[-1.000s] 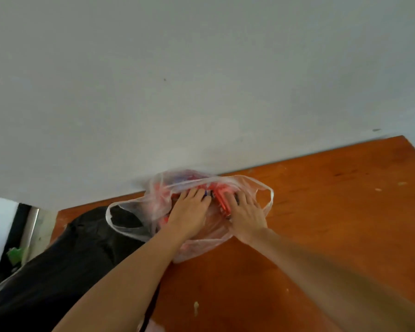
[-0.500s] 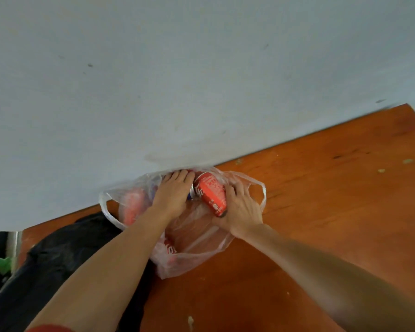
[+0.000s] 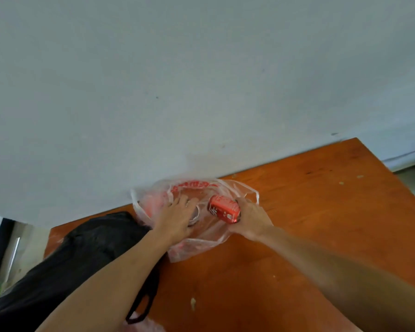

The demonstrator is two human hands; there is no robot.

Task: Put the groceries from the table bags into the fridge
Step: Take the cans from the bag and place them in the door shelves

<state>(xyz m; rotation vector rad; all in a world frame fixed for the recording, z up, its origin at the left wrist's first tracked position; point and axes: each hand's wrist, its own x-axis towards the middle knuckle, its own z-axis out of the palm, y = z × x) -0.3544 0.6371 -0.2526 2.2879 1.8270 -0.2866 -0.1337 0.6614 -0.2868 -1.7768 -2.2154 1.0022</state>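
A clear plastic bag with red print (image 3: 201, 245) lies on the orange wooden table (image 3: 321, 224) against the wall. My right hand (image 3: 252, 221) grips a red soda can (image 3: 224, 208) lying on its side, just above the bag's mouth. Inside the bag, my left hand (image 3: 175, 219) covers a second can (image 3: 195, 214); only its silver rim shows beside my fingers. Whether the fingers curl round it is hidden. More red shapes (image 3: 151, 204) show dimly through the plastic at the bag's left.
A black bag (image 3: 77, 255) with a strap loop lies on the table to the left, touching the clear bag. The pale wall (image 3: 201, 92) runs along the table's far edge. The table's right corner ends near the floor. Small crumbs dot the wood.
My right hand has lifted the red can out of the bag and drawn it to the right. My left hand stays inside the bag over the second can.
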